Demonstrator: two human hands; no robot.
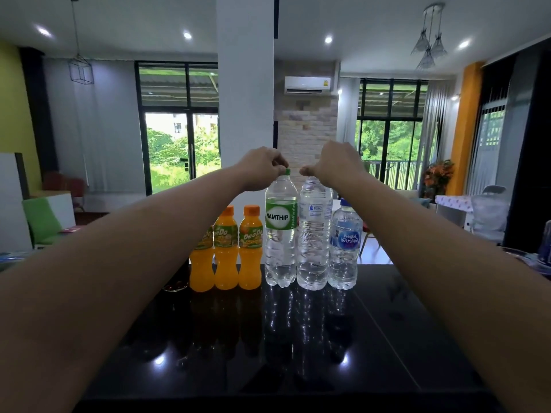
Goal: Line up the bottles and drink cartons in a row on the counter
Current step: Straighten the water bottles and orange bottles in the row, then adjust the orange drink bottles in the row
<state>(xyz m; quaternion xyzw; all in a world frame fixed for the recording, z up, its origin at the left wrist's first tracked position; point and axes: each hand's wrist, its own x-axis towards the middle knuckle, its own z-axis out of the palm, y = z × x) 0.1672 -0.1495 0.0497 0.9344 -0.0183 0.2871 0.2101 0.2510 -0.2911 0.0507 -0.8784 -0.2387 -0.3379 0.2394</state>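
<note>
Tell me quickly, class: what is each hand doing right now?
Left hand: closed, fingertips pinching the green cap of the Namthip bottle.
Right hand: closed at the top of the tall clear bottle; the grip itself is hidden.

Your tabletop (372,338) is glossy black, mirror-smooth, reflecting lights. The water bottles (313,248) are clear ribbed plastic; the orange bottles (226,263) smooth plastic.

Left hand (262,165): raised on outstretched arm; fingers pinched together
Right hand (334,163): raised alongside, near the left; fingers curled inward
</note>
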